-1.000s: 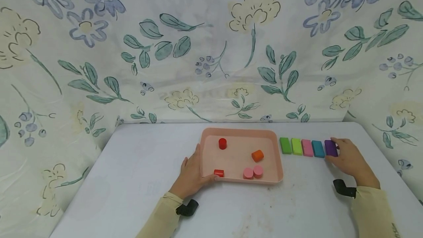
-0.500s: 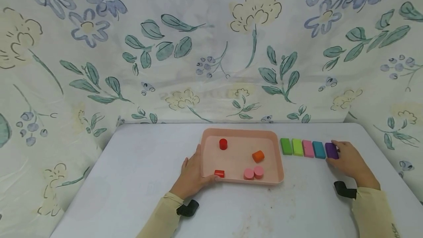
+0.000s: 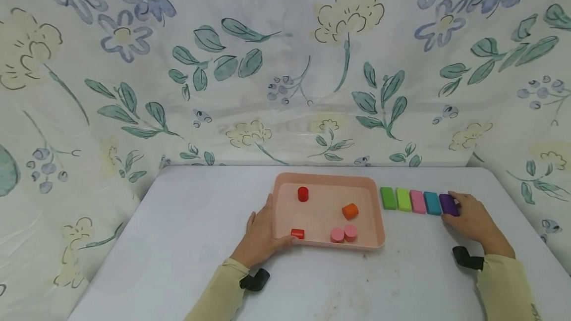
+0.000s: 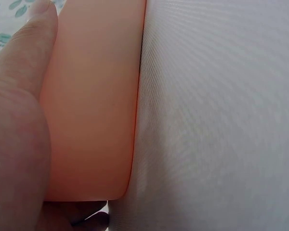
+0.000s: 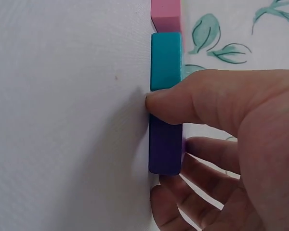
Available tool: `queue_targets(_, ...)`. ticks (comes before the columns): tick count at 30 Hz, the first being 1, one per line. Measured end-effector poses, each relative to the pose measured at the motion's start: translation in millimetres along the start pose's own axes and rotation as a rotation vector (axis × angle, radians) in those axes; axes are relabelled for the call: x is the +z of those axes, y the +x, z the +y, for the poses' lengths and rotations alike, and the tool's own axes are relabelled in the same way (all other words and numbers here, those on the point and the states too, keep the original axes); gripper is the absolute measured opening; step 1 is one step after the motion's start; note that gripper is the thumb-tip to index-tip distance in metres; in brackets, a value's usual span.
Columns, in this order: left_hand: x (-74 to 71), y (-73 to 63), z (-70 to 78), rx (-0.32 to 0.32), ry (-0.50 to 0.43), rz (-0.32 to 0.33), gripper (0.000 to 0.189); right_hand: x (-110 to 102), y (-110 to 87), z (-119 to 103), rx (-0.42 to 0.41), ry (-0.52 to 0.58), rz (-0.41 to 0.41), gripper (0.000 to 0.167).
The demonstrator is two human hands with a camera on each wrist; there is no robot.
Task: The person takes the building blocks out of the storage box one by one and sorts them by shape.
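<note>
In the head view my left hand (image 3: 256, 240) lies around the near left corner of a shallow pink tray (image 3: 321, 178). Its thumb runs straight along the front wall, also seen beside the tray wall (image 4: 91, 106) in the left wrist view, and a straight finger follows the left side. My right hand (image 3: 475, 218) pinches a purple block (image 3: 448, 205) between thumb and fingers at the right end of a row. In the right wrist view the purple block (image 5: 165, 147) meets the blue block (image 5: 166, 60), and the thumb lies over their join.
Pink (image 3: 418, 202), yellow-green (image 3: 403, 199) and green blocks (image 3: 388, 198) continue the row toward the tray. Inside the tray are a standing red cylinder (image 3: 303, 194), a lying red one (image 3: 297, 234), an orange piece (image 3: 350, 211) and two pink cylinders (image 3: 337, 235). A floral cloth (image 3: 285, 63) hangs behind the table.
The purple block has come slightly closer to the blue one, with my right hand still on it. The whole view drifts a little; my left hand keeps its place at the tray corner.
</note>
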State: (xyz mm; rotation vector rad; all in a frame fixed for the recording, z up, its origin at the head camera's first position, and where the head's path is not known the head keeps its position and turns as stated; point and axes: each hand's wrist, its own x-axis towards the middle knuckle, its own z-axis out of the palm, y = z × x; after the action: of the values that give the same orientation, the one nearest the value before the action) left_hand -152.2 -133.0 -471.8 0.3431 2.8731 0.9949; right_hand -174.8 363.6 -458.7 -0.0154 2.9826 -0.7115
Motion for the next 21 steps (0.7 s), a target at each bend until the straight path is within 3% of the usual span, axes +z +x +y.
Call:
queue_targets(10,-0.4,0.2,1.6,-0.007,-0.006,-0.008,0.124,-3.1,-1.3,-2.5,0.030,0.029,-0.013,0.079)
queue_targets(21,-1.8,-0.4,1.3,-0.004,-0.027,-0.007,0.125,-8.7,-5.3,-25.9,0.049,0.016,0.085,0.070)
